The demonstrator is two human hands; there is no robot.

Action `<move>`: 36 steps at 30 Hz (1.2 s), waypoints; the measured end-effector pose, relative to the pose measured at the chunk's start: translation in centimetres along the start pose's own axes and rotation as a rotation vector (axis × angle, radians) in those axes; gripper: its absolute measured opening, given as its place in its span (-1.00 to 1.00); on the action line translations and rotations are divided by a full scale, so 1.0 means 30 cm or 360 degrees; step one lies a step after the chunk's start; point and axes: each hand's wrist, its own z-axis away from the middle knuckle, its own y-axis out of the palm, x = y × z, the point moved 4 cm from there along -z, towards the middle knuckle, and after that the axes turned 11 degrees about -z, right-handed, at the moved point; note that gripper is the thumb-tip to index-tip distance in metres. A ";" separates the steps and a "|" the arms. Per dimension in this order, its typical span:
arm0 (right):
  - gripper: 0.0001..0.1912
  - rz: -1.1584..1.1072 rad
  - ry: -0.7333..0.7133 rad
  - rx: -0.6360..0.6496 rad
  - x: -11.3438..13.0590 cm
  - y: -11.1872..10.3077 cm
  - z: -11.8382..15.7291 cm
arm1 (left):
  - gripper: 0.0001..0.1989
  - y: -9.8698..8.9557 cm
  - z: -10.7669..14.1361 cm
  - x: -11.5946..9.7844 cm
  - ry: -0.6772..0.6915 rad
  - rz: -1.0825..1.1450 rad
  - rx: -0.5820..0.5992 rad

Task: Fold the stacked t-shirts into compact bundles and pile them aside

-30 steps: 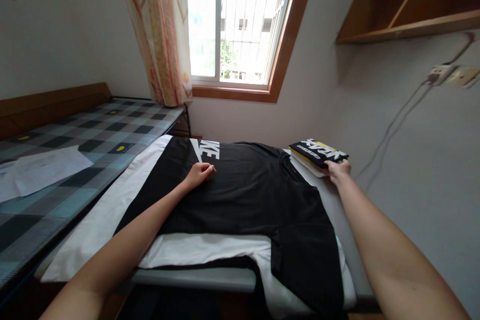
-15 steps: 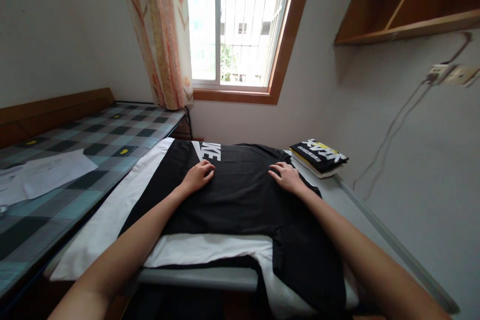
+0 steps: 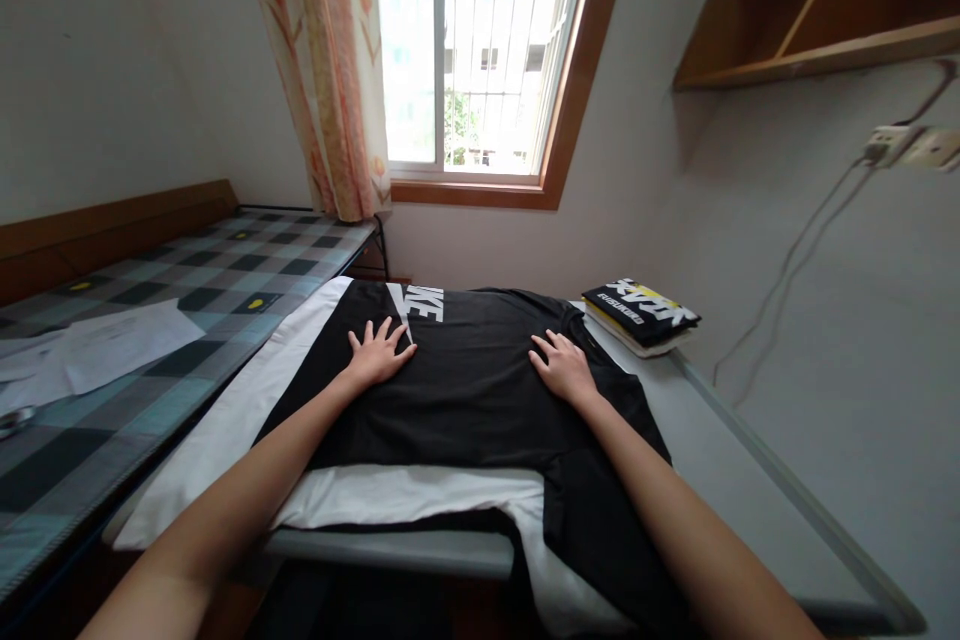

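Observation:
A black shirt (image 3: 465, 390) with white lettering lies spread out over a white cloth (image 3: 420, 498) on a grey table (image 3: 720, 480). My left hand (image 3: 375, 355) rests on the shirt beside the lettering, fingers spread and holding nothing. Toward the collar end, my right hand (image 3: 562, 365) lies on the shirt with its fingers apart, also holding nothing. One sleeve of the shirt hangs down at the near edge, partly hidden by my right forearm.
Folded clothes (image 3: 641, 315) sit at the table's back right, against the wall. To the left stands a bed with a checked cover (image 3: 187, 270) and papers (image 3: 112, 350). A wooden shelf (image 3: 810, 65) hangs at the upper right.
My left hand has moved left and its fingers have spread. My right hand has shifted slightly left and nearer to me, still on the shirt.

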 end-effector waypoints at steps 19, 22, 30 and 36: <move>-0.46 -0.0014 0.0018 0.0015 -0.010 -0.003 -0.009 | -0.32 0.004 -0.002 0.018 0.0024 -0.0092 0.0025; -0.46 -0.0053 0.0025 -0.0023 -0.047 -0.023 -0.001 | -0.33 -0.003 -0.002 0.061 0.0015 -0.0072 0.0007; -0.40 0.0042 0.0155 -0.0080 -0.119 -0.066 0.017 | -0.25 -0.001 -0.023 0.219 -0.0399 -0.0080 0.0063; -0.28 0.0201 0.0241 0.0106 -0.082 -0.035 0.025 | -0.23 0.005 -0.021 0.195 -0.0389 -0.0097 0.0076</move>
